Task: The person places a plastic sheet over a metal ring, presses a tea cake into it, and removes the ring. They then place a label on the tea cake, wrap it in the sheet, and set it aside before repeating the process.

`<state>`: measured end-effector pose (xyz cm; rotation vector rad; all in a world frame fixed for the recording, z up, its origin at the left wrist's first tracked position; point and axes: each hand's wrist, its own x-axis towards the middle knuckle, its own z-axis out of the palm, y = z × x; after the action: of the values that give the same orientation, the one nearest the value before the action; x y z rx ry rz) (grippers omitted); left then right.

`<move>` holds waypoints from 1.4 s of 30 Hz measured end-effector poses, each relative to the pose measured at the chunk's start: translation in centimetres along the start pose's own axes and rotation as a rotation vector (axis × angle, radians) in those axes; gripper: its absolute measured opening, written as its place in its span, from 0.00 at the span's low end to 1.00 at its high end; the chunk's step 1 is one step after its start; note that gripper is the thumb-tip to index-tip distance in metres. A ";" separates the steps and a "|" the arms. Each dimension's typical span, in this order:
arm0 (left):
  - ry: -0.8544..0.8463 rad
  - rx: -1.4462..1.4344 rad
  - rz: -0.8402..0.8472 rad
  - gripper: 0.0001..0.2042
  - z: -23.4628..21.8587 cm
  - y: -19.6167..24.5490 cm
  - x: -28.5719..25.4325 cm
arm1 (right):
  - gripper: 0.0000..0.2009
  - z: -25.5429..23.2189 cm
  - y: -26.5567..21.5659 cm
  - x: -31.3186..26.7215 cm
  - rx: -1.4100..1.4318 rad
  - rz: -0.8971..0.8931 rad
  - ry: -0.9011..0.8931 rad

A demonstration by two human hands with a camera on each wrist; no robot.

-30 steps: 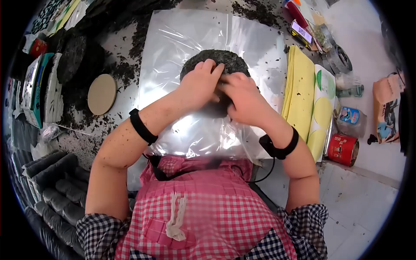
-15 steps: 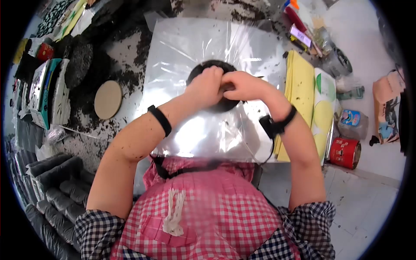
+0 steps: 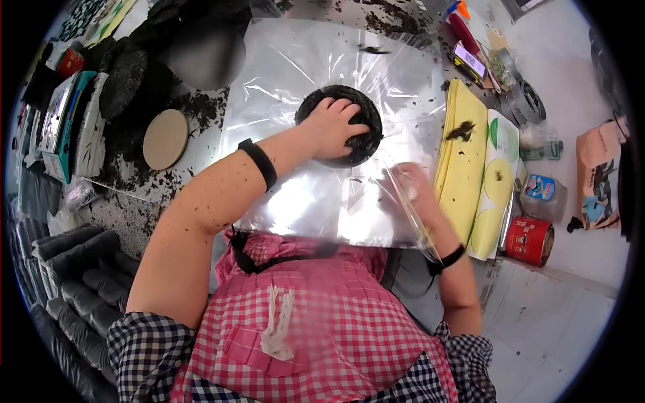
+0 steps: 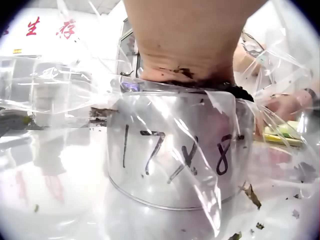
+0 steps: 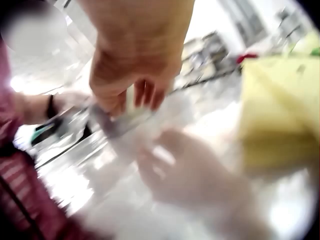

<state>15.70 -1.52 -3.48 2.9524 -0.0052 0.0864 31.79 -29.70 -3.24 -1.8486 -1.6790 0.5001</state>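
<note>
My left hand (image 3: pixel 334 127) rests on a dark, flaky leaf mass (image 3: pixel 365 144) with its fingers spread. The mass fills a round metal ring mould (image 4: pixel 170 150), marked "17 x 8" in black. Clear plastic film (image 4: pixel 210 190) drapes over the mould's side and spreads around it. My right hand (image 3: pixel 411 188), blurred, is apart from the mould, over the right part of the shiny work surface (image 3: pixel 302 208). A strip of the film runs beside that hand towards the wrist. In the right wrist view its fingers (image 5: pixel 157 97) point down; I cannot tell whether they pinch the film.
Yellow sheets (image 3: pixel 463 161) with leaf bits lie right of the work surface, with a red can (image 3: pixel 529 240) beyond. On the left are a beige disc (image 3: pixel 165 140), a dark round cake (image 3: pixel 124 80) and a scale (image 3: pixel 59 127). Dark wrapped rolls (image 3: pixel 74 269) lie lower left.
Both hands were together on the dark mass. The right hand has since moved away, towards the right and nearer the body; the left stays on the mass, its fingers now spread.
</note>
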 end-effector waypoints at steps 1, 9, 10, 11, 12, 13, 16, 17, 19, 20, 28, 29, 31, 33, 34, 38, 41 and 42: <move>0.035 -0.041 0.011 0.22 0.0 -0.1 0.1 | 0.21 2.7 -1.9 0.4 -0.277 -0.191 -0.059; -0.220 -0.820 0.269 0.10 -8.1 13.3 -10.9 | 0.38 3.7 -8.5 7.7 -0.360 -0.330 0.316; -0.798 -1.005 0.134 0.18 -9.2 14.7 -10.1 | 0.34 4.4 -8.0 9.3 -0.318 -0.301 0.302; -0.570 -0.888 -0.086 0.21 -8.0 14.5 -10.8 | 0.31 4.9 -7.3 11.4 -0.281 -0.288 0.301; -0.343 -0.755 -0.289 0.24 -5.6 13.9 -12.0 | 0.18 6.4 -6.1 12.3 -0.163 -0.219 0.347; -0.115 -0.616 -0.471 0.26 -3.6 13.4 -12.9 | 0.16 7.0 -6.2 12.4 -0.190 -0.130 0.284; 0.639 -0.156 -0.428 0.28 -1.8 8.2 -10.3 | 0.13 7.7 -7.0 13.1 -0.231 0.003 0.256; 0.574 -0.120 -0.344 0.26 -1.8 7.1 -9.5 | 0.13 7.0 -7.2 12.7 -0.167 0.007 0.156; 0.415 -0.117 -0.202 0.23 -1.4 5.2 -8.3 | 0.14 3.6 -7.7 12.6 -0.051 0.006 -0.027; 0.327 -0.136 -0.143 0.22 -1.3 3.9 -7.4 | 0.14 1.8 -8.7 12.7 0.041 -0.024 0.012; 0.700 -0.521 -0.746 0.34 -1.1 2.4 -10.0 | 0.12 5.7 -7.3 18.1 -0.007 0.403 -0.180; 0.669 -0.872 -0.963 0.34 0.5 1.3 -7.2 | 0.12 6.6 -6.7 17.2 -0.066 0.319 -0.181; 0.392 -1.734 -0.814 0.32 -2.5 -0.9 -3.2 | 0.14 7.6 -5.6 16.6 -0.190 0.129 -0.155; 0.409 -1.173 -0.588 0.27 2.0 -5.1 -2.5 | 0.08 4.3 -8.3 13.8 -0.098 -0.158 0.183; 0.421 -0.982 -0.509 0.25 3.0 -5.8 -2.2 | 0.07 1.6 -9.7 12.1 -0.062 -0.139 0.205; 0.507 -0.574 -0.357 0.22 2.5 -5.1 -2.7 | 0.20 -2.7 -0.6 11.2 0.354 0.345 0.076; 0.534 -0.694 -0.295 0.21 0.1 -4.5 -2.2 | 0.22 -1.4 0.5 15.3 0.756 0.027 0.005; 0.557 -0.470 -0.311 0.21 -0.9 -4.4 -2.1 | 0.23 -1.2 -0.2 16.8 0.806 -0.083 -0.107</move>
<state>13.59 2.98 -3.55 2.3376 0.4413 0.7425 34.64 -13.35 -0.35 -1.1690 -1.3168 1.0652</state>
